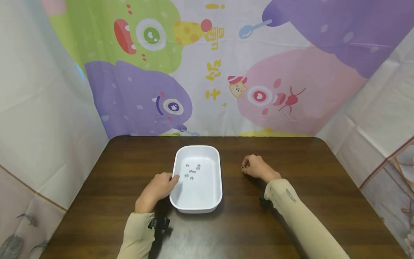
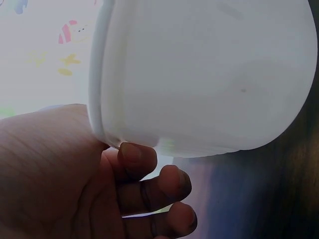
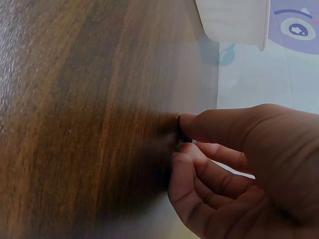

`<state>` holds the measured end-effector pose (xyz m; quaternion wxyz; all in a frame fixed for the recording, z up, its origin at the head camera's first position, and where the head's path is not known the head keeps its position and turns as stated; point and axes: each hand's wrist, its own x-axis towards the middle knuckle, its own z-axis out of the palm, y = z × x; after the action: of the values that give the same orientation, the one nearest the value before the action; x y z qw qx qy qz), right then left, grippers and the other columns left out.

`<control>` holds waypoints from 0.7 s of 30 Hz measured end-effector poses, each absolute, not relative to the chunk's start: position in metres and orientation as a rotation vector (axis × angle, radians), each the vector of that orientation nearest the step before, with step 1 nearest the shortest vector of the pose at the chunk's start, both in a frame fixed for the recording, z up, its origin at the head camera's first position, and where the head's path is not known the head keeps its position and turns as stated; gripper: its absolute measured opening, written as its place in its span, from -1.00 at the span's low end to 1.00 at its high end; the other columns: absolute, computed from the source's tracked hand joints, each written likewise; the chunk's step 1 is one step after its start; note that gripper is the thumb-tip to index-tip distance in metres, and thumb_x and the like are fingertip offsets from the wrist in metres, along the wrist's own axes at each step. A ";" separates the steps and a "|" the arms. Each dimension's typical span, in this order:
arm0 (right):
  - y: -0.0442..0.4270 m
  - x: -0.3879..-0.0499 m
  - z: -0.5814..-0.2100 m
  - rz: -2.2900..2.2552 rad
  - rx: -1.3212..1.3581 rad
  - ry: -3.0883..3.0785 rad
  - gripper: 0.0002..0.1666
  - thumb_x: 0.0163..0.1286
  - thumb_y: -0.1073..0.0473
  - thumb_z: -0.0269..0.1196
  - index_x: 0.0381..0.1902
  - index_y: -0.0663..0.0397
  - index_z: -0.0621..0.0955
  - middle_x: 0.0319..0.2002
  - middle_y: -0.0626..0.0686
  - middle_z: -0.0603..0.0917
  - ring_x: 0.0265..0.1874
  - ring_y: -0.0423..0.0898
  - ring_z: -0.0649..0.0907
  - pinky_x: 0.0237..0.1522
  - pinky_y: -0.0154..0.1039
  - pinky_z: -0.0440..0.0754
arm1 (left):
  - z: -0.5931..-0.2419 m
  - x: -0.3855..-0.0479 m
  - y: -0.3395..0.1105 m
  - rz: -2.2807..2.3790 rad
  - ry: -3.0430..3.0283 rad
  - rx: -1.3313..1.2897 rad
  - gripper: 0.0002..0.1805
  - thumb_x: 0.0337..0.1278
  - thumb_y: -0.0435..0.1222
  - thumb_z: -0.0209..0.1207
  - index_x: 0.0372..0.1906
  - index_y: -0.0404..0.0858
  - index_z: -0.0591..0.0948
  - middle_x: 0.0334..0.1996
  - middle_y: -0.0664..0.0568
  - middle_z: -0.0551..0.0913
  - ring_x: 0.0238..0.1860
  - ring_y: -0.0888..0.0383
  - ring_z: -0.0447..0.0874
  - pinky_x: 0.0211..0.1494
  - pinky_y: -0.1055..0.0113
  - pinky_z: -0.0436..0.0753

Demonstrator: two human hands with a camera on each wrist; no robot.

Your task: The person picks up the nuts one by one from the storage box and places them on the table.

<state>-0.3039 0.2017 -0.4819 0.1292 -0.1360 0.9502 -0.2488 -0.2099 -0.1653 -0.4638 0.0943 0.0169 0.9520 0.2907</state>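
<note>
Small dark piece (image 1: pixel 243 168): sitting between the thumb and fingers of the right hand (image 1: pixel 258 169), beyond the tray's right rim and toward the far edge of the table (image 1: pixel 226 233); fingers are hiding most of it, and whether it is touching the wood I cannot tell.
Piece's handling: probably light and hard, perhaps slick; its sides are offering the best hold, with fingertips only.
Clear beads (image 1: pixel 186 176): lying loose on the tray's floor, mostly in its far left part; looking hard and smooth, likely rolling or sliding if the tray tips, and calling for a fingertip pinch.
White tray (image 1: pixel 195 196): standing on the table, left of centre, its far rim lying near the table's far edge; seeming light and stiff, with the lip giving the surest grip.
Right hand's pose: reaching in from the near right, wrist low, thumb and fingertips meeting in a pinch on the piece.
Left hand (image 1: pixel 159 187): grasping the tray's left rim, thumb hooking over the lip, fingers curling outside against the wall.
Arms: stretching forward from the near edge in beige sleeves (image 1: pixel 137 230), well apart, with the tray between the hands.
</note>
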 end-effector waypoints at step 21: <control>0.210 -0.304 -0.452 -0.504 -0.528 2.675 -0.59 0.32 0.26 0.43 0.07 0.27 0.58 -0.09 0.15 0.70 -0.17 -0.01 0.67 -0.13 -0.12 0.65 | -0.464 -0.211 -0.165 0.833 2.829 0.042 -0.55 0.52 -0.06 -0.03 -0.09 -0.33 0.70 -0.28 -0.08 0.68 -0.29 0.05 0.57 -0.15 0.12 0.57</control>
<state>-0.3042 0.2098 -0.4522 0.1833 -0.1870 0.9484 -0.1786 -0.2108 -0.1650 -0.4645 0.0960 0.0142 0.9548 0.2811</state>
